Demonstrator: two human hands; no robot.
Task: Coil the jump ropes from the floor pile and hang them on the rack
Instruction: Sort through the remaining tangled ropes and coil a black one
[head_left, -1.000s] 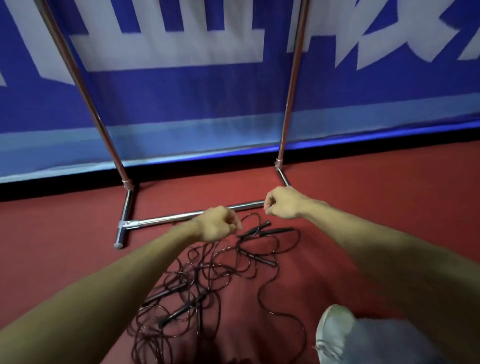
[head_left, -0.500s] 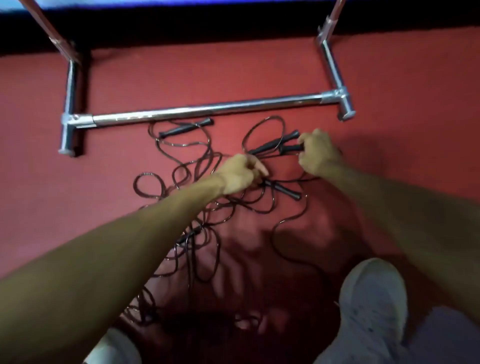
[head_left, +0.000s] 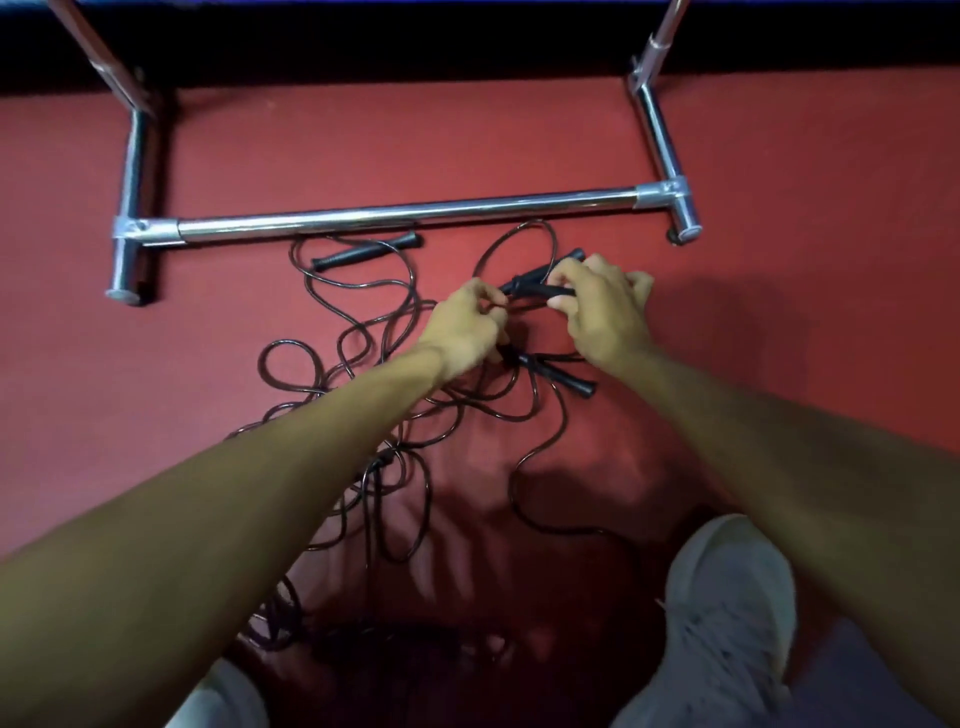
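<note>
A tangled pile of black jump ropes (head_left: 384, 415) lies on the red floor in front of the chrome rack base (head_left: 405, 215). My right hand (head_left: 602, 306) grips two black handles (head_left: 540, 283) lying side by side near the top of the pile. My left hand (head_left: 467, 327) is just to their left, fingers curled and pinching the cord where it leaves those handles. Another handle (head_left: 563, 376) lies below my hands, and one more handle (head_left: 366, 252) rests close to the rack's crossbar.
The rack's two feet (head_left: 127, 249) (head_left: 675, 208) stick out toward me and its uprights rise at the top corners. A dark wall base runs along the top. My white shoes (head_left: 727, 613) stand at the bottom, beside the rope loops.
The view tipped down from the blue wall to the floor. Both hands dropped to the pile; my right hand took the two handles and my left hand moved up beside them.
</note>
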